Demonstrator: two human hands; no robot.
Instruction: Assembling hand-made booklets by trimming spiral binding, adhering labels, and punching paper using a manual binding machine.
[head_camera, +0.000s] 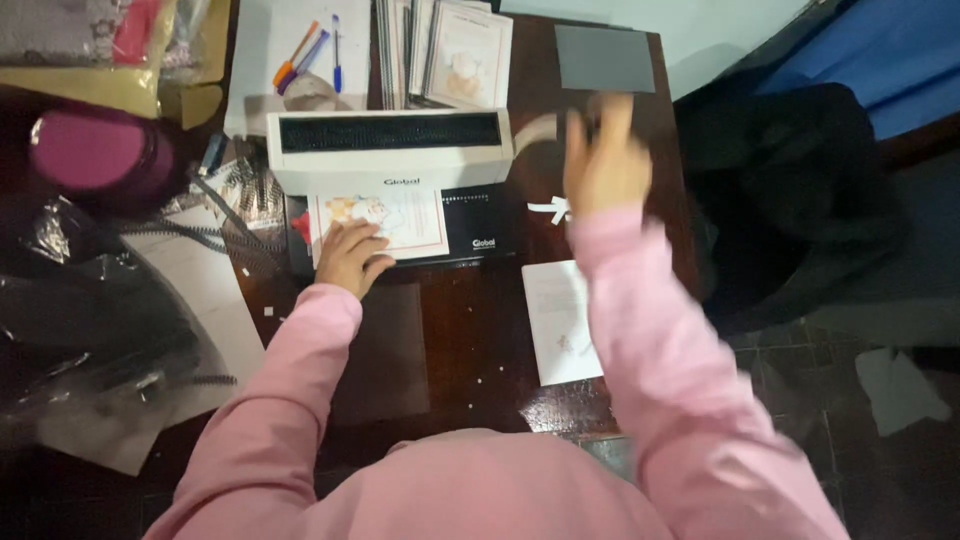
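Left hand flat on a printed sheet, fingers spread and loose, pinning it on the black bed of the binder — not gripping, just pressing. Right hand raised at the binder's right end, blurred; seems curled round the pale lever there, but cannot tell for sure. Sheet fed part-way under the white top, near edge showing. Probably light, thin, floppy and easy to crease or skew; best held flat under the palm or pinched at the near edge. Lever likely stiff — firm full grasp at its end. Second sheet on the dark table to the right, booklets stacked behind, loose wire combs at left.
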